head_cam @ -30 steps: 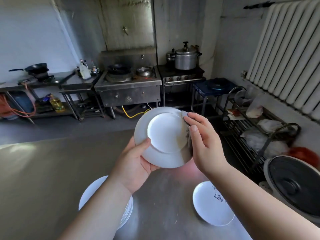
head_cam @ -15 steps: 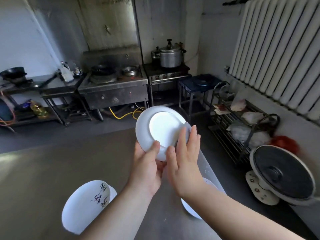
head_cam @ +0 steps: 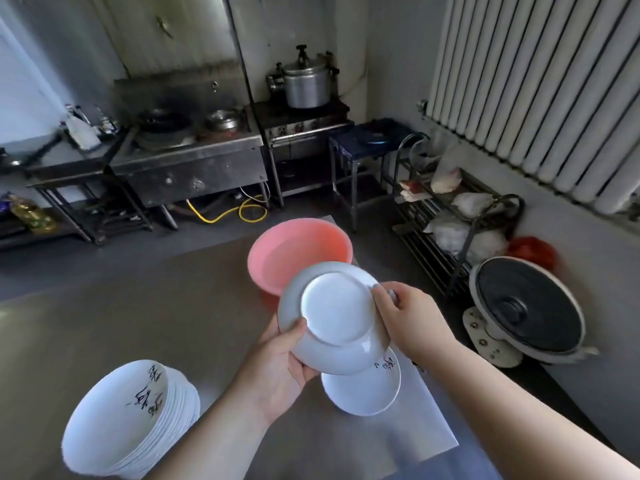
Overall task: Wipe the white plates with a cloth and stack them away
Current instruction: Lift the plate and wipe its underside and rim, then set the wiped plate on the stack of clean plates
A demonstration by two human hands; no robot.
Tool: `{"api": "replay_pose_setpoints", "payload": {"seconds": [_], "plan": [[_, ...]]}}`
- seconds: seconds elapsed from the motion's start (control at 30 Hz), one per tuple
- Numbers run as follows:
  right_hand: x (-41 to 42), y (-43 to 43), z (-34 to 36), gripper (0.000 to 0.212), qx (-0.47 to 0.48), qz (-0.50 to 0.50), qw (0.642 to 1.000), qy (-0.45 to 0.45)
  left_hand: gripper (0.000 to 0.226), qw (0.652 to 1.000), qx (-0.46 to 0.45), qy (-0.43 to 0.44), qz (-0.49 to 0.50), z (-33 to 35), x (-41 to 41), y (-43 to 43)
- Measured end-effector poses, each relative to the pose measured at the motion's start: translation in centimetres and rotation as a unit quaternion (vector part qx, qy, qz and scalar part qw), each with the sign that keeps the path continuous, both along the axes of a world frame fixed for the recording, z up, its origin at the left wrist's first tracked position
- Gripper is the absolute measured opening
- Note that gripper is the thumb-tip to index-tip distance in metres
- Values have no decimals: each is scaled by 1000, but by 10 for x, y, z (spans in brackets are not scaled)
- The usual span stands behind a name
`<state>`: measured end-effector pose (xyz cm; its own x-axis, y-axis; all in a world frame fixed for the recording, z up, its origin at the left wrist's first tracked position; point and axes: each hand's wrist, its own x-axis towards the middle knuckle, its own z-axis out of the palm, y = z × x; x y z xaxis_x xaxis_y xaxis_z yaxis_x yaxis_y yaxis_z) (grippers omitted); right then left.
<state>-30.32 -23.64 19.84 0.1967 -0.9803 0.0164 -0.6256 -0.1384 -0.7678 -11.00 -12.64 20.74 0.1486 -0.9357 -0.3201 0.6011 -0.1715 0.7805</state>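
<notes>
The left hand (head_cam: 277,368) is gripping the round white plate (head_cam: 336,306) by its lower rim, while the right hand (head_cam: 412,317) is pinching its right edge above the grey desk (head_cam: 138,306).

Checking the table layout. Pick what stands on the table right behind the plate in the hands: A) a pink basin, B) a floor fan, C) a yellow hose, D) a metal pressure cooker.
A: the pink basin stands on the table just beyond the held plate, which the left hand and right hand hold by its rim.
</notes>
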Motion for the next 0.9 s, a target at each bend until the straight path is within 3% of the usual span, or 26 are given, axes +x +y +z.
{"api": "replay_pose_setpoints", "payload": {"seconds": [0.13,0.3,0.37,0.5,0.6,0.67,0.73,0.83,0.9], "plan": [[-34,-8,-45,54,99,47,987,119,44,994,100,-11,-34,-50,-8,-11],[-63,-20,-85,53,263,113,939,189,31,968,182,-133,-112,-104,-15,-24],[-67,-22,-92,61,276,94,943,160,34,960,193,-163,-117,-119,-20,-30],[-66,-30,-93,80,308,46,947,82,66,964,175,-163,-118,-133,-26,-45],[-65,-40,-101,63,313,53,948,19,77,960,187,-175,-116,-140,-23,-50],[-64,-47,-114,29,291,62,955,5,62,951,224,-185,-105,-148,-22,-51],[-62,-51,-130,8,279,73,957,8,24,934,236,-245,-109,-152,-22,-53],[-56,-52,-146,29,303,72,950,-12,26,867,251,-409,-133,-155,-21,-58],[-54,-53,-156,35,327,60,943,-29,30,837,261,-458,-147,-163,-17,-60]]}}
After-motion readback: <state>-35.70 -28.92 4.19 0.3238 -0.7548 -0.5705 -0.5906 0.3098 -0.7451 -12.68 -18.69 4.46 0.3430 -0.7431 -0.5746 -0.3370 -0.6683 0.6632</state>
